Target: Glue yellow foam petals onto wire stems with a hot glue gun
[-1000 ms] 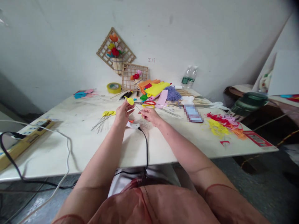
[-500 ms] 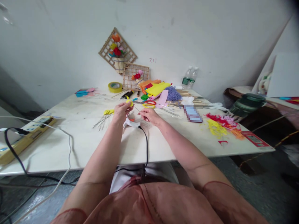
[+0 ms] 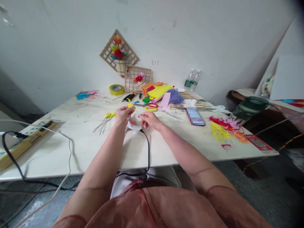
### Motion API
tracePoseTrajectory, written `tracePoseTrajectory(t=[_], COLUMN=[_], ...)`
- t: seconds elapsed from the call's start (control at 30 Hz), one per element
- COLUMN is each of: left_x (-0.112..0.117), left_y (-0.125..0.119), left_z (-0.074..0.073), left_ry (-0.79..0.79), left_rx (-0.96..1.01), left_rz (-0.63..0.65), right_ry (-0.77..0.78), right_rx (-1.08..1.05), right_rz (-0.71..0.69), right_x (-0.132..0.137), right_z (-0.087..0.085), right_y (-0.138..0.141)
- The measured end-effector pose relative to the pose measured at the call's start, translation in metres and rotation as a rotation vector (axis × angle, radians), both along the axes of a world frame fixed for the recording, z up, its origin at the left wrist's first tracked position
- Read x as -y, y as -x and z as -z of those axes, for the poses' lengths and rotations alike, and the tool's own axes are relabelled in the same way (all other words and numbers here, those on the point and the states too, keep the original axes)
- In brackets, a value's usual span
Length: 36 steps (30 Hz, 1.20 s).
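Note:
My left hand [image 3: 123,114] is closed, with a small yellow felt piece [image 3: 130,107] pinched between thumb and fingers. Just to its right, my right hand [image 3: 150,119] hovers with thumb and forefinger pressed together; whatever lies between those fingertips is too thin to make out. Below and between both hands lies a white glue gun [image 3: 134,127] with an orange part, its black cord [image 3: 148,148] running over the table's front edge. Several thin wire stems tipped with yellow felt pieces [image 3: 109,115] lie left of my left hand. Red-and-yellow scissors [image 3: 151,108] rest beyond my hands.
Coloured felt sheets [image 3: 159,91], purple yarn [image 3: 176,96] and sticks lie at the back. A phone [image 3: 195,116] and coloured scraps [image 3: 222,130] are on the right. The power strip [image 3: 32,134] sits left, with loose cables. Flower lattices [image 3: 137,76] lean on the wall.
My right hand has shifted slightly down and its lower fingers have loosened. The thin stem seen between my hands before no longer shows clearly. My left hand keeps the yellow felt piece.

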<state>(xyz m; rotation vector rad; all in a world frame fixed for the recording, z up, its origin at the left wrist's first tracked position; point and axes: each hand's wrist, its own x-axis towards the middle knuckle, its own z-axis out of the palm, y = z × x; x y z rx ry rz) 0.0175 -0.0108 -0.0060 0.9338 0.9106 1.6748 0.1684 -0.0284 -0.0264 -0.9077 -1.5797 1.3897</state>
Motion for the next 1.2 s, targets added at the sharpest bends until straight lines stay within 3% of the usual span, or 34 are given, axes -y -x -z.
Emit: tracePoseTrajectory(t=[0.23, 0.37, 0.53, 0.63, 0.83, 0.97, 1.2], left_x=[-0.001, 0.002, 0.003, 0.003, 0.005, 0.005, 0.006], left_y=[0.002, 0.007, 0.008, 0.007, 0.005, 0.007, 0.011], left_z=[0.003, 0.001, 0.000, 0.000, -0.001, -0.003, -0.005], left_ry=[0.025, 0.026, 0.009, 0.020, -0.011, -0.018, 0.027], left_rx=[0.005, -0.015, -0.018, -0.044, -0.025, -0.051, -0.111], left_rz=[0.044, 0.124, 0.098, 0.093, 0.059, 0.040, 0.066], right_ry=[-0.048, 0.017, 0.107, 0.112, -0.021, -0.051, -0.017], right_rx=[0.121, 0.073, 0.121, 0.180, 0.103, 0.025, -0.066], right_rz=[0.096, 0.035, -0.043, 0.005, 0.134, 0.205, 0.158], right_x=[-0.001, -0.002, -0.003, -0.005, -0.009, -0.010, -0.006], right_z=[-0.006, -0.009, -0.012, -0.021, -0.036, -0.031, -0.018], right_y=[0.005, 0.003, 0.001, 0.007, 0.029, 0.039, 0.040])
